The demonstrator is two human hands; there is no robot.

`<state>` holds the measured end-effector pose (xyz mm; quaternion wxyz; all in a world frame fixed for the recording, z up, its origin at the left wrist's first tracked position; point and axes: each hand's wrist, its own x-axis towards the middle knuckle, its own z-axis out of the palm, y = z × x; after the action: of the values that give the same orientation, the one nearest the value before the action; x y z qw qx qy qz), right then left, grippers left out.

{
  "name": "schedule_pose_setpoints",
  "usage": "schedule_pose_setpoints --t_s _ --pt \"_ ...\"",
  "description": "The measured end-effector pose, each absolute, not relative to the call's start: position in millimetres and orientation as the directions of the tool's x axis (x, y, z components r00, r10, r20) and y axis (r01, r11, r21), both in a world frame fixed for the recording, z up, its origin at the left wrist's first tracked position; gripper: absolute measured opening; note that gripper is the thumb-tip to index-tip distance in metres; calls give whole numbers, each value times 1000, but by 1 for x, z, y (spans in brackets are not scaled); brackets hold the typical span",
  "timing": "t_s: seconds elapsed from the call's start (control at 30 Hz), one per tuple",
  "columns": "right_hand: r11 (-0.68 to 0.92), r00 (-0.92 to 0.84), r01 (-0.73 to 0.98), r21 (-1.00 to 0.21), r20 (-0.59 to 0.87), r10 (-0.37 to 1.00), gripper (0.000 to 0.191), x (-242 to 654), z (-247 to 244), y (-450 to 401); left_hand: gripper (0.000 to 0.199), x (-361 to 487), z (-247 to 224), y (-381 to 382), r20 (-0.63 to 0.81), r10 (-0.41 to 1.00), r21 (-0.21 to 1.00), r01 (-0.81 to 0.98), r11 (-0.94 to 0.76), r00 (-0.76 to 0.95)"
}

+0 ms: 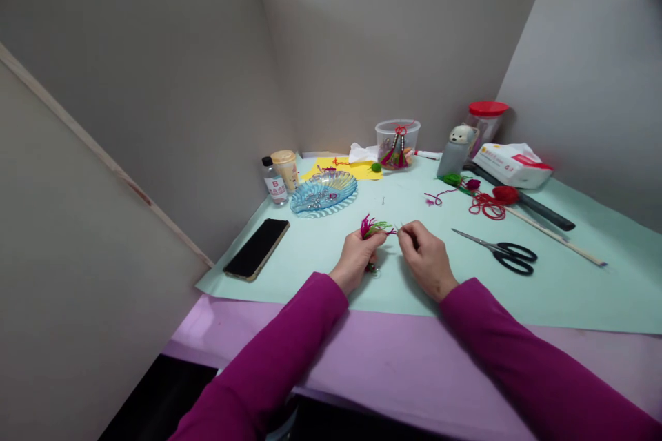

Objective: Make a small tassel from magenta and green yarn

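Note:
My left hand (358, 255) is closed around a bundle of magenta and green yarn (373, 226), whose loose ends fan out above the fingers. A small dark piece with a metal ring hangs just below that hand. Close by on the right, my right hand (425, 256) is pinched on something thin at its fingertips, near the tip of a magenta strand; it is too small to name. Black-handled scissors (509, 255) lie to the right of my right hand, blades pointing left. A tiny metal piece (383, 200) rests on the mat beyond my hands.
A phone (257, 249) lies at left. Behind it stand a bottle (275, 182), a cup (286, 169) and a blue glass dish (325, 194). A clear tub (397, 145) stands at the back. Red yarn (489, 205), a tissue pack (512, 165) and a stick (558, 238) are at right.

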<state>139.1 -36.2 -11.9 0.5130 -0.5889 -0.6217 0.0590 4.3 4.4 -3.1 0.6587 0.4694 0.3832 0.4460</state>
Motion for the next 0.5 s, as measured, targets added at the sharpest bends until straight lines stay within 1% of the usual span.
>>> schedule_pose_setpoints --t_s 0.07,0.13,0.23,0.5 --pt "340 123 712 -614 586 801 18 137 -14 -36 29 5 -3 5 -76 951 959 -239 152 299" --pt "347 70 736 -581 575 815 18 136 -16 -35 28 5 -4 5 -69 951 959 -244 146 300" --pt "322 62 756 -570 552 831 18 137 -17 -34 25 6 -5 6 -65 951 961 -239 142 303" --pt "316 53 772 -552 551 833 18 138 -18 -33 25 5 -7 7 -76 952 961 -231 149 296"
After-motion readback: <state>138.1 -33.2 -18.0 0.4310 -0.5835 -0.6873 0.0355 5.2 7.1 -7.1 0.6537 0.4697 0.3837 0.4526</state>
